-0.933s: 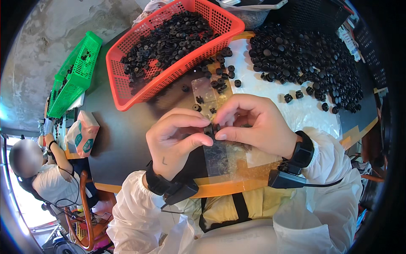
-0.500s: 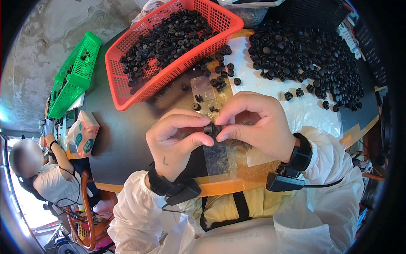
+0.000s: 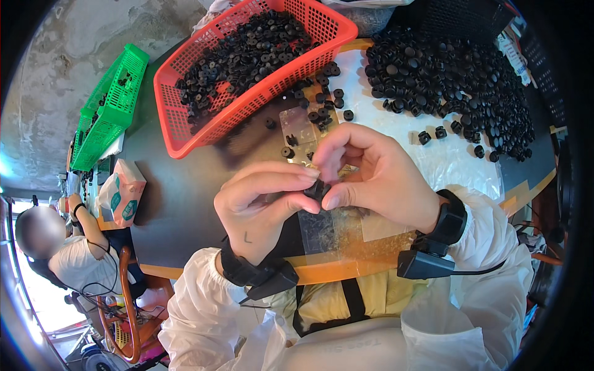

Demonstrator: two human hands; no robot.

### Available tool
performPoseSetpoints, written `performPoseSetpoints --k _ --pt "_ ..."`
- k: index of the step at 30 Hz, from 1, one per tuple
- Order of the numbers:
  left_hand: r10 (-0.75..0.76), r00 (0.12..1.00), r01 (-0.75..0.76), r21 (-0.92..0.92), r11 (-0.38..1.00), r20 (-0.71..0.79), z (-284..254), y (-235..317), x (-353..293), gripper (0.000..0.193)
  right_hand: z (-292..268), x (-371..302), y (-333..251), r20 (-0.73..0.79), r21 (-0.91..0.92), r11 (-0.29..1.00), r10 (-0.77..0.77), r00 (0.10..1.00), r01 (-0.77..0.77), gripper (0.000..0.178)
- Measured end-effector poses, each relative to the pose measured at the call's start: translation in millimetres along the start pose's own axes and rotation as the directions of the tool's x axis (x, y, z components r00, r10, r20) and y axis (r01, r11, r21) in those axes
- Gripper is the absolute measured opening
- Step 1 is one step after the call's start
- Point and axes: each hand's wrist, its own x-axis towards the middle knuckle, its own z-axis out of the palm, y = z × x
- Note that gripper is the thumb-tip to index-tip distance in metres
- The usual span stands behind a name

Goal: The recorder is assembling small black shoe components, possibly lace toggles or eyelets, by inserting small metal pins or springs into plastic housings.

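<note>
Over the dark table, my left hand (image 3: 252, 201) pinches a small black plastic part (image 3: 317, 190) between thumb and index finger. Close against it from the other side is my right hand (image 3: 387, 176), with its thumb at the part's edge and its fingers curled around above it. Fingertips cover much of the part, so its exact shape is hidden. Just beyond my hands lie a loose black round piece (image 3: 287, 152) and a few other small black pieces, partly behind my right fingers.
A red basket (image 3: 180, 148) of black pieces stands at the far left-centre. Many round-capped black parts (image 3: 445, 86) are heaped at right on a plastic sheet (image 3: 458, 164). At left are a green basket (image 3: 99, 151), a tissue pack (image 3: 127, 191) and a seated person (image 3: 83, 260).
My right fingers have lifted and curled slightly upward from the part, while my left hand keeps its pinch. The black part looks tilted differently.
</note>
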Motion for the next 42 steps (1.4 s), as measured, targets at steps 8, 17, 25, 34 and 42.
performPoseSetpoints --k 8,17,25,34,42 --pt "0.009 0.999 -0.010 0.007 1.000 0.052 -1.9 2.1 1.0 0.024 -2.5 1.5 -6.9 0.142 0.291 0.919 0.232 0.962 -0.265 0.046" --pt "0.009 0.999 -0.006 -0.072 0.997 0.039 2.6 0.4 1.3 0.028 -1.4 -0.6 -8.9 0.139 0.378 0.888 0.226 0.964 -0.263 0.041" --pt "-0.061 0.996 0.073 -0.204 0.976 0.065 0.5 -2.1 -0.5 0.027 -4.5 -1.2 -7.5 0.197 0.427 0.846 0.259 0.946 -0.321 0.041" --pt "-0.027 0.996 0.046 -0.235 0.971 0.082 -0.1 -2.0 -0.3 0.023 -3.1 -0.1 -8.6 0.211 0.435 0.836 0.265 0.941 -0.333 0.037" --pt "-0.005 0.988 0.015 -0.060 0.998 0.153 -2.1 2.1 1.8 0.019 -2.0 -0.4 -14.4 0.211 0.362 0.850 0.326 0.922 -0.383 0.036"
